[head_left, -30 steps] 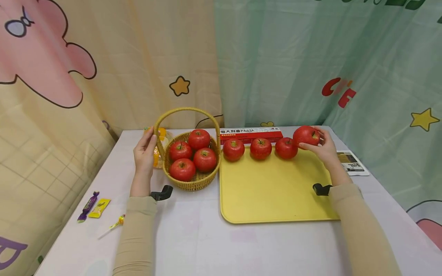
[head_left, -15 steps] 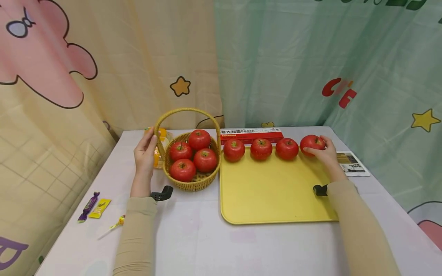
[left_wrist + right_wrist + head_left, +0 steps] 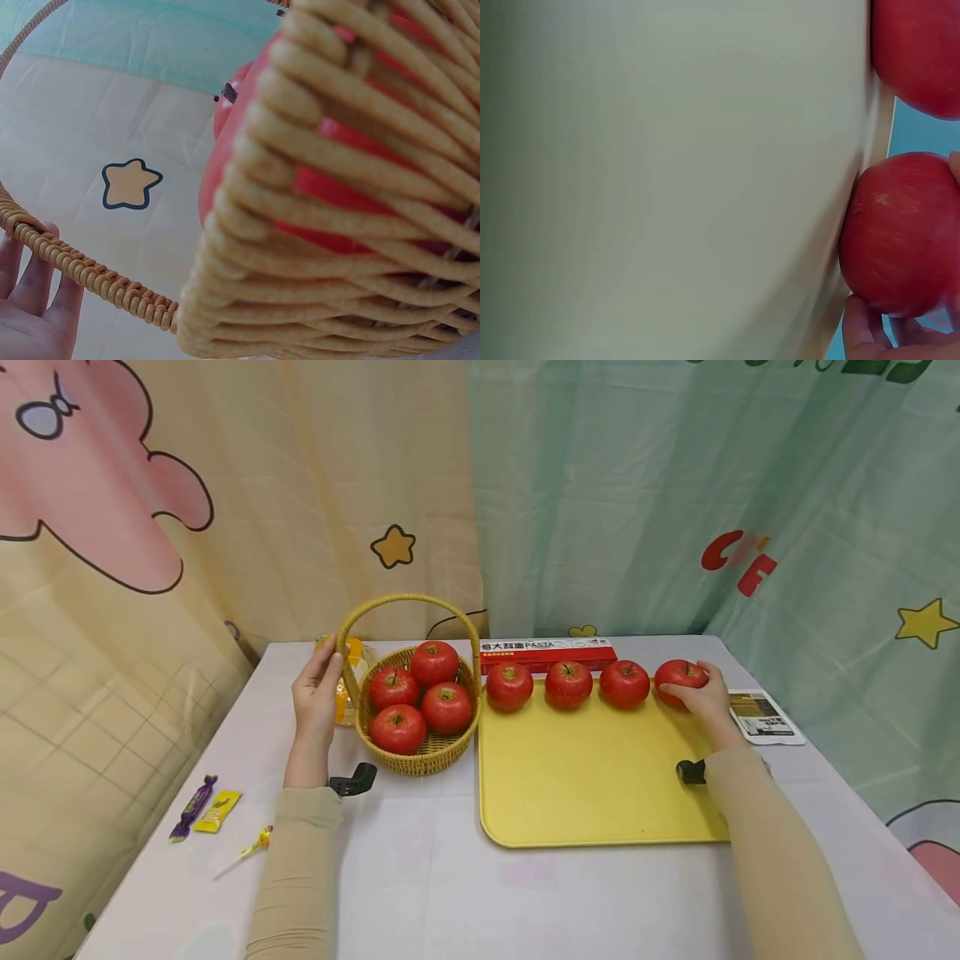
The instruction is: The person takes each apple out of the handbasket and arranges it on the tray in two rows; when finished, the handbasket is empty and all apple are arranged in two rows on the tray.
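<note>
My left hand (image 3: pixel 315 685) holds the left side of the yellow wicker basket (image 3: pixel 420 763) by its arched handle (image 3: pixel 112 289); in the left wrist view the fingers lie against the handle. Several red apples (image 3: pixel 398 729) sit in the basket. My right hand (image 3: pixel 708 700) grips a red apple (image 3: pixel 678 680) at the far right corner of the yellow tray (image 3: pixel 592 777). In the right wrist view, the gripped apple (image 3: pixel 900 232) is at the tray's rim, with fingers around it. Three more apples (image 3: pixel 567 684) stand in a row along the tray's back edge.
Behind the tray lies a red and white pasta box (image 3: pixel 547 654). A flat packet (image 3: pixel 765 717) is right of the tray, and an orange package (image 3: pixel 345 702) is partly hidden behind the basket. Wrapped candies (image 3: pixel 217 811) and a lollipop (image 3: pixel 255 846) lie front left.
My right hand has lowered the apple and moved it slightly right, to the end of the row at the tray's back edge. The left hand and basket stay in place.
</note>
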Action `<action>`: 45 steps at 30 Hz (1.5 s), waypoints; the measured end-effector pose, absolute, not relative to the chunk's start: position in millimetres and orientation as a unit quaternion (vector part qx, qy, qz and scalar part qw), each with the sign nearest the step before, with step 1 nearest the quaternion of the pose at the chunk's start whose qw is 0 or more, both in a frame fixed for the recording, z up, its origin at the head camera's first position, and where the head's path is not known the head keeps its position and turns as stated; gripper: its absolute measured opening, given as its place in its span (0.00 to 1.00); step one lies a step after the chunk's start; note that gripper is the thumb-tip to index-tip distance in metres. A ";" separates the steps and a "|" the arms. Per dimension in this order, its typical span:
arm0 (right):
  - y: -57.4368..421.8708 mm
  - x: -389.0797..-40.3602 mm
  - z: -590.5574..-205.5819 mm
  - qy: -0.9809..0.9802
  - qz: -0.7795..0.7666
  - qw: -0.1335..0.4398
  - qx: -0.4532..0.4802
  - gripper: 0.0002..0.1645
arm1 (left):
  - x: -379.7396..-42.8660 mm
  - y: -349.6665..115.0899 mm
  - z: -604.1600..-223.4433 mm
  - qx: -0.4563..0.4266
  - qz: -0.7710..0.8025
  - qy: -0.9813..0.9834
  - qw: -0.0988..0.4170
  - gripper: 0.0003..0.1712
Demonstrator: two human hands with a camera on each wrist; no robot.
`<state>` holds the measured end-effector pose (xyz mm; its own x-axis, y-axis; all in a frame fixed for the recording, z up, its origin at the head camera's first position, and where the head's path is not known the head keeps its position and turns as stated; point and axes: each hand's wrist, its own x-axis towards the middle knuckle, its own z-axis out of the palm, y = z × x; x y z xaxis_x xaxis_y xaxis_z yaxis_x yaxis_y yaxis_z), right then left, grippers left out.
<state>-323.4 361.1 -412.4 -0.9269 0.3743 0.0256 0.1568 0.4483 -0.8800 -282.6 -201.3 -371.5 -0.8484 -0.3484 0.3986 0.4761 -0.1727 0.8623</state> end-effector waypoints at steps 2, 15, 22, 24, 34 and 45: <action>359.9 -322.8 -411.5 -0.848 0.495 0.108 -0.156 0.53 | -282.3 -201.5 -371.2 -0.052 -0.762 -0.587 0.268 0.19; 342.7 -319.2 -374.5 -0.861 0.455 0.147 -0.176 0.52 | -282.8 -201.4 -372.0 -0.060 -0.766 -0.580 0.272 0.18; 299.9 -308.4 -331.5 -0.776 0.577 0.204 -0.150 0.44 | -283.6 -202.7 -372.7 -0.068 -0.763 -0.581 0.277 0.18; 280.6 -301.6 -319.9 -0.749 0.613 0.220 -0.122 0.41 | -283.6 -202.4 -372.6 -0.071 -0.762 -0.581 0.278 0.18; 180.7 -263.5 -288.3 -0.625 0.742 0.232 0.066 0.32 | -282.6 -201.2 -372.2 -0.069 -0.759 -0.583 0.281 0.18; 91.2 -246.0 -301.3 -0.591 0.775 0.155 0.160 0.28 | -283.7 -202.0 -373.2 -0.072 -0.760 -0.582 0.282 0.19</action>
<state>-246.0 91.2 -301.3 -0.9004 0.0516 0.4320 -0.4302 -0.2532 -0.8665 -283.7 -202.0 -373.2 -0.8310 -0.3434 0.4376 0.5120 -0.1647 0.8430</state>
